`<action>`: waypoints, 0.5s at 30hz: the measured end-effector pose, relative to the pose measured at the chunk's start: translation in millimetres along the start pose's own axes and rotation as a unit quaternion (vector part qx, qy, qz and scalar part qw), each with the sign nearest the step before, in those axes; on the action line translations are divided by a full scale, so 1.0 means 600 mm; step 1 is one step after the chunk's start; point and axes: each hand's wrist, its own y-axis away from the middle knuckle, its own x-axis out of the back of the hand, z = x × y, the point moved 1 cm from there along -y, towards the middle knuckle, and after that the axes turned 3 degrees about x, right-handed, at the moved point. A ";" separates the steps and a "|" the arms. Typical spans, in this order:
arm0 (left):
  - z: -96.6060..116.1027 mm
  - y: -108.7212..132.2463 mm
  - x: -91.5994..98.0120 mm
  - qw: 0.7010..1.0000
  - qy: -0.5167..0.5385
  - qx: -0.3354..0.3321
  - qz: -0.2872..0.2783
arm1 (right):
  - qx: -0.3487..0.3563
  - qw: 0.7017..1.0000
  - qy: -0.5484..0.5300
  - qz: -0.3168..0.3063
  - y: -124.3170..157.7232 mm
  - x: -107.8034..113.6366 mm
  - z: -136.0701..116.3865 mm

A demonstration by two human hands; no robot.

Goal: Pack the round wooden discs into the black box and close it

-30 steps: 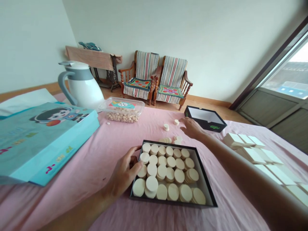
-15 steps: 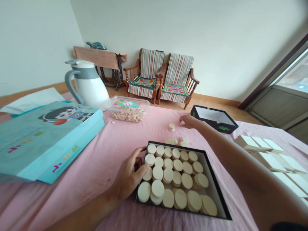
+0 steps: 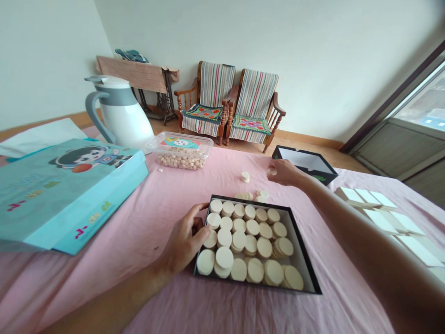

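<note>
My left hand [image 3: 186, 236] grips the left wall of a shallow black box [image 3: 308, 246], its thumb over the rim beside the discs and its fingers outside. Stacks of round pale wooden discs [image 3: 252, 227] stand in rows inside it. Beyond the box, at the far side of the table, my right hand [image 3: 284, 171] is closed on a small wooden disc [image 3: 273, 171]. A short stack of discs [image 3: 245, 176] stands to its left. More loose discs [image 3: 263, 195] lie just behind the box's far wall.
A black lid [image 3: 306, 160] lies beyond my right hand. White rectangular pieces [image 3: 392, 220] are stacked at the right. A clear tub of small beige pieces [image 3: 182, 150], a white jug [image 3: 127, 116] and a large turquoise box [image 3: 86, 195] stand left on the pink cloth [image 3: 139, 283].
My right hand has shifted slightly right, away from the short stack, still pinching the disc. My left hand stays on the box. The whole view has shifted a little.
</note>
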 end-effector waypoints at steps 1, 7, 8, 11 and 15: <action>0.001 0.000 0.000 1.000 -0.001 -0.001 0.000 | 0.009 1.000 -0.009 0.015 0.017 0.016 -0.012; 0.002 -0.001 0.000 1.000 -0.001 0.000 -0.004 | 0.175 0.976 -0.113 0.069 0.123 0.083 -0.126; 0.002 -0.001 0.000 1.000 -0.001 -0.001 -0.002 | 0.201 0.970 -0.123 0.054 0.137 0.086 -0.143; 0.002 0.000 0.000 1.000 -0.005 -0.007 0.002 | 0.243 0.960 -0.139 0.022 0.172 0.088 -0.173; 0.003 0.000 0.000 1.000 -0.006 -0.007 0.001 | 0.244 0.958 -0.150 0.011 0.211 0.076 -0.182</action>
